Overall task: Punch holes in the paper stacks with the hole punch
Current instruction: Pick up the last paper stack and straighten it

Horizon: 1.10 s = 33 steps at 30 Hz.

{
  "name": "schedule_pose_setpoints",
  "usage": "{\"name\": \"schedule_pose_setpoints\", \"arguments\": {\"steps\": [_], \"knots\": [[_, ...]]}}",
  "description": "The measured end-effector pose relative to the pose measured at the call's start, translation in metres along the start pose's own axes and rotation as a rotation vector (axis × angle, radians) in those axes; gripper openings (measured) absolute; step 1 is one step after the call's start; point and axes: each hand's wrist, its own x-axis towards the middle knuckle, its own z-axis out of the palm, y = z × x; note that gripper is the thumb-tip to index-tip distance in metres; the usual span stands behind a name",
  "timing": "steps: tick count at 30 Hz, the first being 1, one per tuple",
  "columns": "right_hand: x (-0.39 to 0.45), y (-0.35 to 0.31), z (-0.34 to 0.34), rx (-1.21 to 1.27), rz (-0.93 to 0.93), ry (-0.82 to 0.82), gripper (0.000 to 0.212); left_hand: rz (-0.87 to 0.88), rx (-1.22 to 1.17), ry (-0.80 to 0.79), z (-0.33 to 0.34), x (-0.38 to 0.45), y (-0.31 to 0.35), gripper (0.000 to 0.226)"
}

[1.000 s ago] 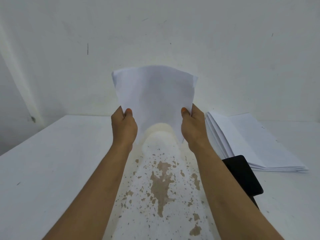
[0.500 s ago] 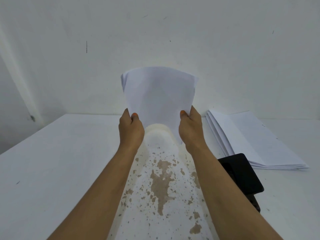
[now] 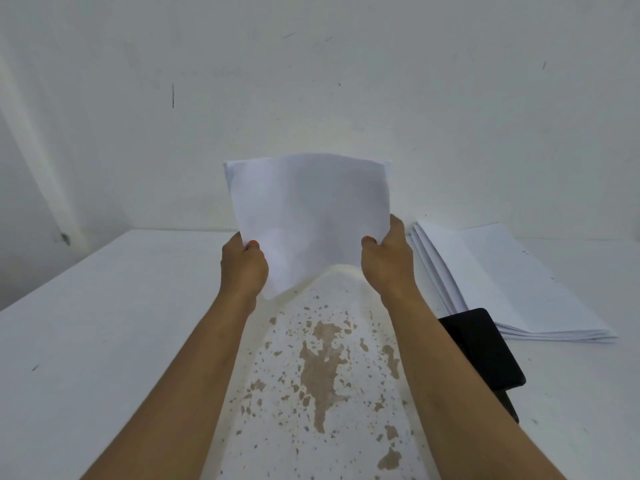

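Observation:
A thin stack of white paper (image 3: 308, 209) stands upright above the middle of the table, slightly bowed. My left hand (image 3: 244, 268) grips its lower left edge and my right hand (image 3: 388, 263) grips its lower right edge, thumbs on the near face. The black hole punch (image 3: 481, 348) lies on the table to the right, partly hidden behind my right forearm. A larger fanned pile of white sheets (image 3: 502, 282) lies flat beyond the punch, at the right rear.
The white table (image 3: 104, 323) has a worn patch of brown chipped spots (image 3: 322, 368) between my forearms. A white wall (image 3: 311, 81) rises directly behind the table's far edge.
Both hands have lowered the held stack a little and spread apart again on its lower edges; the paper sits lower against the wall than before.

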Motion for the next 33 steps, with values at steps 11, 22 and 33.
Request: {"name": "schedule_pose_setpoints", "arguments": {"steps": [11,22,33], "knots": [[0.001,-0.009,-0.002,0.054,0.276,0.067,0.078,-0.129,-0.163,-0.016,0.004,-0.002,0.009,0.026],[0.001,-0.006,0.009,0.537,0.323,-0.112,0.026,-0.265,-0.249,-0.185,0.011,-0.015,0.015,0.025],[0.005,-0.007,-0.011,0.256,0.219,-0.108,0.029,-0.071,0.201,0.172,-0.011,0.004,0.014,0.089]]}}
